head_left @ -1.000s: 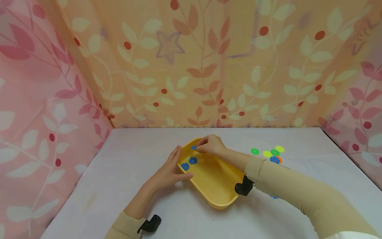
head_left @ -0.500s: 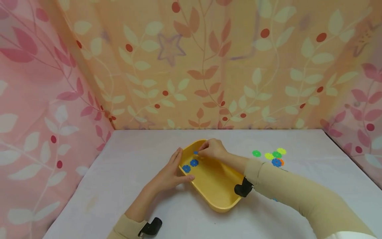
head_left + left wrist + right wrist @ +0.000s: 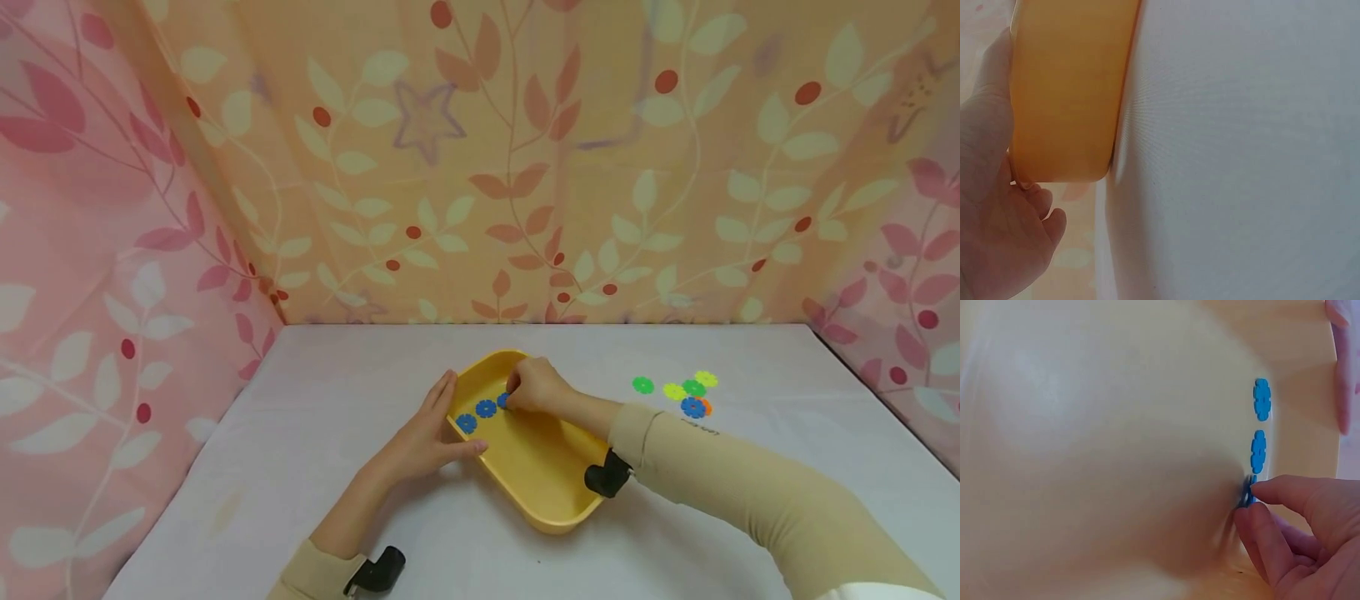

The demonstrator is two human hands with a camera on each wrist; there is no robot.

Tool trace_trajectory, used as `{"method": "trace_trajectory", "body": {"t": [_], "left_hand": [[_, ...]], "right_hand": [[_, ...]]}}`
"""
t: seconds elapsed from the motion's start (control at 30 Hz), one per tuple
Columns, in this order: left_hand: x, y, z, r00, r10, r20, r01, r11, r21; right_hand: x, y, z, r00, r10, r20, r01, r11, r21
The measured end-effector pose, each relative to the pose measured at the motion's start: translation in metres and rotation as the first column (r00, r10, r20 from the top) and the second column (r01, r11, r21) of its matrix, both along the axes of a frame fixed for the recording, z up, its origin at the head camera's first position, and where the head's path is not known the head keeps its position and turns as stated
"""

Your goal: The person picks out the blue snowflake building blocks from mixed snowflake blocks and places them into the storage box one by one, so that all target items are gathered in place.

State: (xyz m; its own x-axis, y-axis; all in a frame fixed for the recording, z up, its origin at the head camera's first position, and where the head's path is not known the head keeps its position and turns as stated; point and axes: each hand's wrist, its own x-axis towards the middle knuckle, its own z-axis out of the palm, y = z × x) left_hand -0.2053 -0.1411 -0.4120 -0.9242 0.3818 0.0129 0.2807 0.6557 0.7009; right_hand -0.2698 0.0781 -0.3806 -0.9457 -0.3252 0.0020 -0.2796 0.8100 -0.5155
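Note:
A yellow plastic tray (image 3: 536, 467) sits slantwise on the white table. My left hand (image 3: 423, 433) holds its left corner, thumb over the rim and fingers along the outer end wall; the left wrist view shows the hand (image 3: 1004, 206) against the tray's side (image 3: 1069, 94). Inside, two blue notched flower discs (image 3: 486, 408) lie in a row along the left end. Between thumb and fingertips my right hand (image 3: 540, 385) pinches a third blue disc (image 3: 1251, 490), low over the tray floor at the row's end. The right fingers partly hide it.
Right of the tray, several notched discs lie loosely grouped on the table: green (image 3: 642, 385), yellow (image 3: 706, 379), blue (image 3: 695, 407) and an orange one (image 3: 707, 407) partly covered by the blue. A patterned curtain (image 3: 510, 167) rises behind the table.
My right hand has moved toward me and slightly right inside the tray, bringing its blue disc down beside the other two. The left hand keeps its place on the tray.

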Motion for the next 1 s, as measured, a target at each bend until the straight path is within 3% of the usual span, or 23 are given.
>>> {"method": "trace_trajectory", "body": {"t": [0.17,0.3,0.57,1.0], "left_hand": [[0.000,-0.001,0.000,1.000,0.002,-0.012,-0.002,1.000,0.006],[0.001,0.000,0.000,1.000,0.006,-0.006,-0.006,1.000,-0.001],[0.001,0.001,0.002,1.000,0.001,-0.014,-0.001,1.000,-0.011],[0.001,0.001,0.002,1.000,0.010,-0.013,-0.010,1.000,-0.018]], "right_hand": [[-0.002,0.001,0.000,1.000,0.008,-0.007,-0.008,1.000,-0.015],[-0.002,0.002,0.000,0.997,-0.023,0.071,0.028,0.997,-0.069],[0.002,0.004,0.011,0.951,-0.064,0.302,0.137,0.964,-0.227],[0.005,0.010,0.003,0.906,-0.057,0.420,0.185,0.944,-0.271]]}}
